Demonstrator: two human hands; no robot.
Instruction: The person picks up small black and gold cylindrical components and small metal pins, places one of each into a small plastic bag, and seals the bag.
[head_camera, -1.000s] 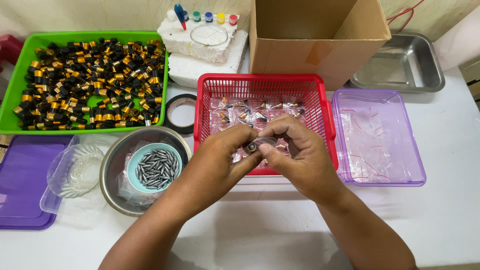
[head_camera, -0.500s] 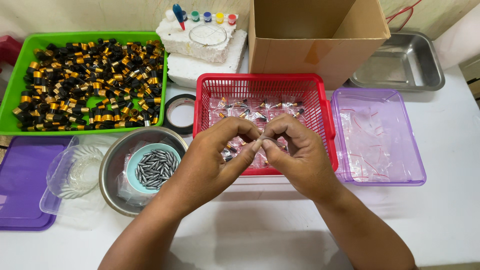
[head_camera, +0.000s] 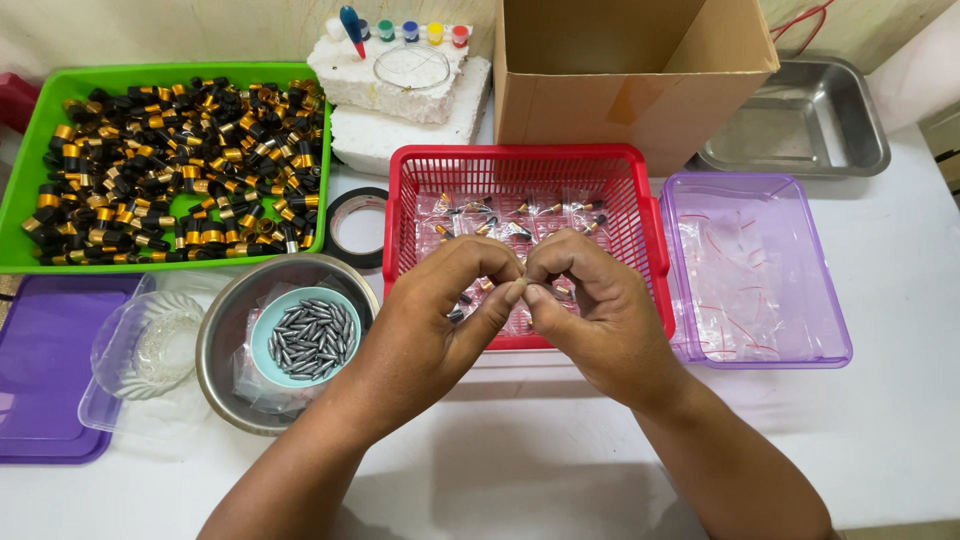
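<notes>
Hands meet at frame centre over the near rim of the red basket (head_camera: 650, 215): left hand (head_camera: 440, 310) and right hand (head_camera: 590, 315) press thumb and forefinger tips together, pinching something too small to make out. Bare white counter (head_camera: 900, 400) lies open toward the lower right. Small packets in the basket are partly hidden behind the knuckles. Left of the hands sits a steel bowl (head_camera: 225, 330) holding a cup of grey pellets (head_camera: 310, 335); the green tray (head_camera: 20, 195) is cut off at the frame's left edge.
</notes>
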